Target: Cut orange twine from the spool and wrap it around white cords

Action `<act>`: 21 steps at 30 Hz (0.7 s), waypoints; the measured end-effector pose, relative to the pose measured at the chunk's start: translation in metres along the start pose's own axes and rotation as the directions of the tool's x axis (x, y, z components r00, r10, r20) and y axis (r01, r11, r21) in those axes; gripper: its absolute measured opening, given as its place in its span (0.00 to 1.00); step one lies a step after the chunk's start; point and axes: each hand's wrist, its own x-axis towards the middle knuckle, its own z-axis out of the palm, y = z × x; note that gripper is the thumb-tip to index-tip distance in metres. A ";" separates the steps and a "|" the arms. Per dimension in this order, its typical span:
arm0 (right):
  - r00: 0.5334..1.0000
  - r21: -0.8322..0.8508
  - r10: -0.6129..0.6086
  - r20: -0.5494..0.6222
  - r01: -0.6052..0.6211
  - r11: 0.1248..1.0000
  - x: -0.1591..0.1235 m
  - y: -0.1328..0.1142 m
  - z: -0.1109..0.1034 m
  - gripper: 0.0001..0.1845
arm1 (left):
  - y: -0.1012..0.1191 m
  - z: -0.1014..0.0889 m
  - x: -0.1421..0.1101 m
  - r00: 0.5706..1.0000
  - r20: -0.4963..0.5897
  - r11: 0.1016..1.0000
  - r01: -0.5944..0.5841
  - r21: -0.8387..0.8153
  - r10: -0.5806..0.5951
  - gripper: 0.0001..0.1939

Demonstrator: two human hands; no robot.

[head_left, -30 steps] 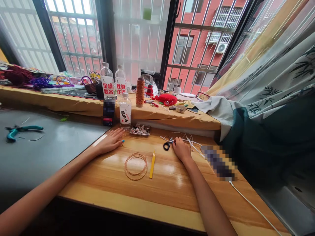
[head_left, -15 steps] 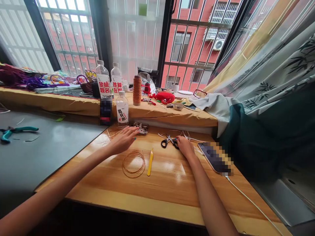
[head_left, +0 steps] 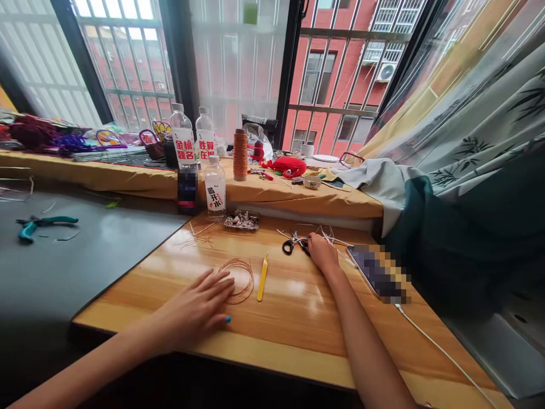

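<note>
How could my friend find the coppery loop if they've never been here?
Find the wooden table by the window. Near its middle, the left hand covers one edge of a thin coil, beside a yellow tool. Unlike the scattered strands beyond, the coil makes a round ring.

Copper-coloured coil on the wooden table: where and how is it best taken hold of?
Probably by pinching the strands on the right edge of the coil, coming from above. The thin ring lies flat; the left hand overlaps its left side in view, while its right edge shows, beside the yellow tool.
</note>
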 end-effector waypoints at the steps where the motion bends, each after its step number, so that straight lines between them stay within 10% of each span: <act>1: 1.000 -0.003 0.000 -0.006 0.000 1.000 0.000 0.000 0.000 0.14 | 0.000 0.003 -0.005 0.999 0.039 1.000 -0.011 -0.020 0.012 0.26; 14: 1.000 -0.038 0.017 -0.001 -0.017 0.999 -0.002 -0.002 -0.001 0.15 | -0.053 0.027 0.062 0.980 0.177 0.991 0.110 -0.074 -0.095 0.29; 17: 0.999 -0.032 0.034 -0.007 -0.035 0.999 -0.004 -0.003 0.001 0.15 | -0.075 0.002 0.091 0.989 -0.082 0.992 0.125 -0.021 -0.127 0.28; 21: 0.994 -0.014 0.079 -0.072 -0.080 0.997 -0.005 -0.003 0.001 0.16 | -0.116 -0.057 0.163 0.795 -0.521 0.950 0.261 -0.169 -0.311 0.28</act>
